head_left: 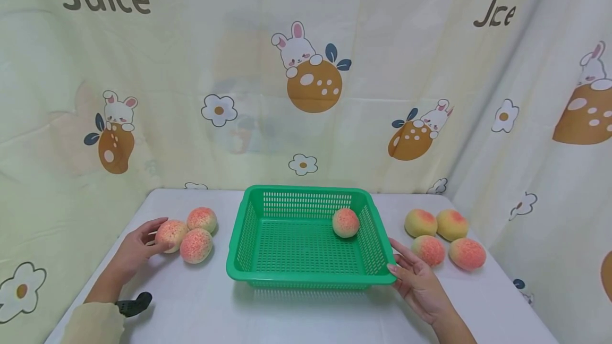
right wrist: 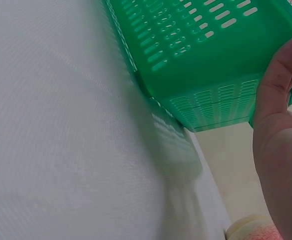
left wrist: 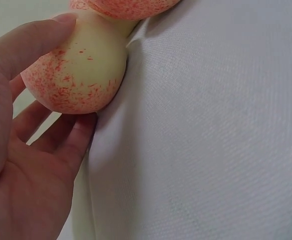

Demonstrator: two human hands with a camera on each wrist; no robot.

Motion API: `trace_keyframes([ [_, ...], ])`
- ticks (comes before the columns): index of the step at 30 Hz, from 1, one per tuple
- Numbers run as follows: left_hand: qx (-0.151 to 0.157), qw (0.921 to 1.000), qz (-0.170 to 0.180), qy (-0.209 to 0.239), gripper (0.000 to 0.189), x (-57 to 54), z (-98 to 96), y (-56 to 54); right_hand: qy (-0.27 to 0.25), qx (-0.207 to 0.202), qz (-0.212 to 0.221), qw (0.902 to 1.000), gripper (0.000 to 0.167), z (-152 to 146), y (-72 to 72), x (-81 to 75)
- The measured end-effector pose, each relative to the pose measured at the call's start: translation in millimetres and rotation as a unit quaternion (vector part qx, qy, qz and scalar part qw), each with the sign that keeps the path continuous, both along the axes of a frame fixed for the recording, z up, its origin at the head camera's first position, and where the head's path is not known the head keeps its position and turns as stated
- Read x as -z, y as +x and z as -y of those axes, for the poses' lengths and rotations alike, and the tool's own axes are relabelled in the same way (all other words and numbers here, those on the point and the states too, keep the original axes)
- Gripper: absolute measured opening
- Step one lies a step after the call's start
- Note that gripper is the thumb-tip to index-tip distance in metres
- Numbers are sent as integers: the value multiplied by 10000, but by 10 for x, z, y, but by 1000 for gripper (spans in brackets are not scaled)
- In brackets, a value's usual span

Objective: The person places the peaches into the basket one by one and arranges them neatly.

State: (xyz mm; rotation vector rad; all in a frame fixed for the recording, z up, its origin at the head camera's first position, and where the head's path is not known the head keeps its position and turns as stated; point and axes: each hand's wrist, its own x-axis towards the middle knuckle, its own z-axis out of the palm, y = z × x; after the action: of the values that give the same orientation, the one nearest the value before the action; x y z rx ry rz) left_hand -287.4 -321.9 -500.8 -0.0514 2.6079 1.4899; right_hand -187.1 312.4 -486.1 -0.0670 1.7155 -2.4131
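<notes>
On the left, I see the left hand (head_left: 142,240) with its thumb and fingers curved around the leftmost peach (head_left: 172,234), beside two other peaches (head_left: 196,246). This peach is round, so I cannot tell a long axis. In the middle, the green basket (head_left: 311,278) opens upward, its long axis going left to right. The right hand (head_left: 417,283) grips its rim by the near right corner. All stands on a white table (head_left: 306,320), before a printed curtain (head_left: 186,41).
</notes>
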Motion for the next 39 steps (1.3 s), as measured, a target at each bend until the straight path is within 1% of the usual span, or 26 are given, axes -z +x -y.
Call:
trace_keyframes([
  [7,-83,9999,-48,92,98,2,-8,9,-121,-133,-98,9998,65,-7,2,5],
  [14,-177,9997,-113,84,99,5,10,29,-254,-193,-128,9994,62,-17,-5,36],
  [22,-243,9992,-332,10,97,-24,29,55,-343,-278,-230,9988,62,-18,-16,50],
  [30,-375,9986,-369,-80,98,-18,74,68,-315,-256,-201,9990,63,-18,-14,51],
  [32,-390,9984,-386,-114,97,-32,83,76,-326,-274,-214,9989,63,-19,-14,51],
  [39,-306,9980,-553,-19,90,-90,95,111,-324,-368,-292,9984,64,-21,-19,48],
])
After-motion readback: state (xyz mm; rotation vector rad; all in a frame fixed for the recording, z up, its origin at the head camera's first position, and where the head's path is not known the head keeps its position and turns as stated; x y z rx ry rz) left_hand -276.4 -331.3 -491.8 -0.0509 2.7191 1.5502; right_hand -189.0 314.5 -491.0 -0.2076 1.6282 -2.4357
